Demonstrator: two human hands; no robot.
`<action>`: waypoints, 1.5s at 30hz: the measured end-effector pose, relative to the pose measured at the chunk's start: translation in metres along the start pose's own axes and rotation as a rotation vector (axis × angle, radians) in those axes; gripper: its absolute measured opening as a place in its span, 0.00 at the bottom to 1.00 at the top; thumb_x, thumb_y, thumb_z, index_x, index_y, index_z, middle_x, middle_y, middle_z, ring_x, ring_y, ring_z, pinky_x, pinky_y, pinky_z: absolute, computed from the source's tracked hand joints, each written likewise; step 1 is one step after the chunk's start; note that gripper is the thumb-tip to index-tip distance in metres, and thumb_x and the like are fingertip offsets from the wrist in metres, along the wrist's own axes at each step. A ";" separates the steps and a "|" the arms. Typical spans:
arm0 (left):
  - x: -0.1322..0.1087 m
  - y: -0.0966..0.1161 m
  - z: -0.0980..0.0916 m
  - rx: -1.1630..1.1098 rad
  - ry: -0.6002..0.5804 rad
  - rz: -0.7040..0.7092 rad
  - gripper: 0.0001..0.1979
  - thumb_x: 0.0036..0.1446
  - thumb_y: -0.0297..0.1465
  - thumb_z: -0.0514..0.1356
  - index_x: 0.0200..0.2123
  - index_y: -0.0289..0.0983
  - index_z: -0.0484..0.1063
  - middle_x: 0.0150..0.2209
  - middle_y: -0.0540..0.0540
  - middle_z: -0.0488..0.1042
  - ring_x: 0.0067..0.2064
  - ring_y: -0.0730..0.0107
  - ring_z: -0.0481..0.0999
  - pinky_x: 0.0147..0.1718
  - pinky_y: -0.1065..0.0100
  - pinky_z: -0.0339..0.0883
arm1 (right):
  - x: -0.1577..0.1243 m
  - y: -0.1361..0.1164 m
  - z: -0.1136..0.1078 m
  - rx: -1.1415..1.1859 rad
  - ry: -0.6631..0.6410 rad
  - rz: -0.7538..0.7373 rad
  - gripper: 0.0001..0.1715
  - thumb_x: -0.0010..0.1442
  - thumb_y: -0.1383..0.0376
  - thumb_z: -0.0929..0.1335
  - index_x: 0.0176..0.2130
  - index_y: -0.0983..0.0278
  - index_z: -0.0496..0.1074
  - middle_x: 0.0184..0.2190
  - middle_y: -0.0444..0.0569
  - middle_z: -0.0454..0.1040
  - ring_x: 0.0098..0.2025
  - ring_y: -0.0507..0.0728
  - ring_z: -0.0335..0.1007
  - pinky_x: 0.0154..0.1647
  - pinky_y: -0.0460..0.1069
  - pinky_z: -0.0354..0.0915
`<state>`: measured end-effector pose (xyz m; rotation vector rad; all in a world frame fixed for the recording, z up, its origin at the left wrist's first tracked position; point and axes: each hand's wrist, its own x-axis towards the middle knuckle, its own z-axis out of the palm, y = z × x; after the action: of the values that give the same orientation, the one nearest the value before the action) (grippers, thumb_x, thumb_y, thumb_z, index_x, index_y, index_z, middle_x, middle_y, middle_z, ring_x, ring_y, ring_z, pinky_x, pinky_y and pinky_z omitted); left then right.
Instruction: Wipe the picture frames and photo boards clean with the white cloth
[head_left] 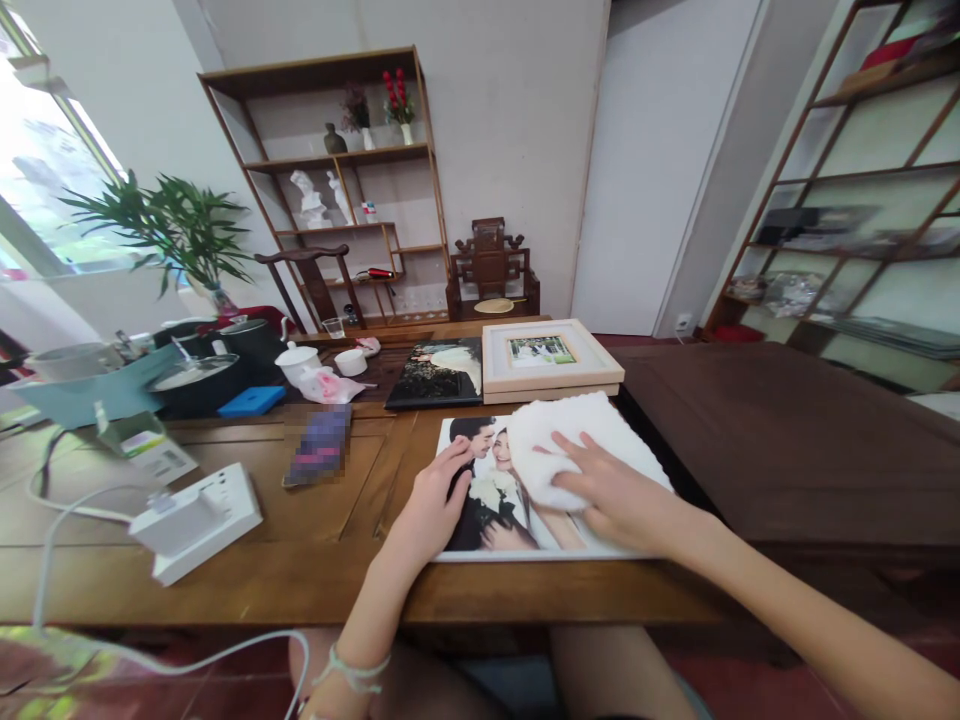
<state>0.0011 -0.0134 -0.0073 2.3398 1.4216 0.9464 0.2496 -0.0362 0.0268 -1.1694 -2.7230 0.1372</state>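
On the left, a chunky white plastic power strip [206, 525] on the brown wooden table [315, 570]. Then the left hand [436, 507], open, resting on a white-edged rectangular couple photo panel [495, 505] near the front edge. Fluffy white cloth [541, 445] on that, right hand [611, 492] spread over it, can't tell if it's gripping.

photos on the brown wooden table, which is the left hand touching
The large white-edged photo of a couple, partly under fluffy white cloth: the left hand rests on it. The dark photo panel and pale wooden frame lie behind, untouched.
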 end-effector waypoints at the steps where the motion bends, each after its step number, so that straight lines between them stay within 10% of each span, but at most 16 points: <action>1: 0.000 0.000 0.000 0.000 -0.004 -0.006 0.17 0.58 0.29 0.49 0.48 0.34 0.69 0.55 0.39 0.66 0.58 0.61 0.63 0.57 0.57 0.56 | -0.010 -0.015 -0.004 0.016 -0.035 -0.012 0.32 0.39 0.80 0.59 0.43 0.66 0.71 0.61 0.54 0.53 0.64 0.65 0.34 0.60 0.66 0.41; 8: 0.002 -0.001 0.001 0.002 -0.024 -0.003 0.18 0.58 0.29 0.48 0.49 0.32 0.69 0.55 0.37 0.66 0.58 0.62 0.63 0.57 0.57 0.55 | -0.053 -0.071 -0.030 0.187 -0.233 -0.151 0.28 0.37 0.79 0.60 0.37 0.61 0.73 0.61 0.47 0.56 0.64 0.64 0.40 0.62 0.63 0.42; 22: 0.001 0.000 -0.002 -0.003 -0.015 -0.005 0.17 0.58 0.29 0.49 0.48 0.35 0.70 0.55 0.40 0.67 0.58 0.63 0.64 0.57 0.57 0.57 | 0.040 0.038 0.005 -0.017 0.113 0.091 0.31 0.45 0.78 0.58 0.48 0.66 0.67 0.56 0.54 0.63 0.64 0.63 0.38 0.60 0.66 0.40; 35: 0.001 0.000 -0.001 -0.010 -0.028 -0.004 0.17 0.58 0.28 0.49 0.47 0.30 0.69 0.55 0.36 0.66 0.58 0.61 0.62 0.58 0.58 0.54 | -0.034 -0.076 0.013 0.061 -0.073 -0.138 0.24 0.40 0.75 0.61 0.39 0.65 0.72 0.64 0.50 0.45 0.65 0.69 0.27 0.60 0.69 0.31; 45: -0.002 0.000 -0.002 -0.024 -0.012 -0.018 0.17 0.59 0.29 0.49 0.50 0.35 0.67 0.57 0.40 0.64 0.58 0.64 0.63 0.58 0.58 0.55 | 0.033 0.013 0.007 0.019 0.089 0.056 0.28 0.46 0.77 0.59 0.46 0.66 0.68 0.55 0.58 0.65 0.64 0.62 0.42 0.60 0.63 0.43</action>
<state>-0.0005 -0.0156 -0.0064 2.3078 1.4164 0.9373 0.2350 -0.0030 0.0216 -1.2174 -2.6076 0.1154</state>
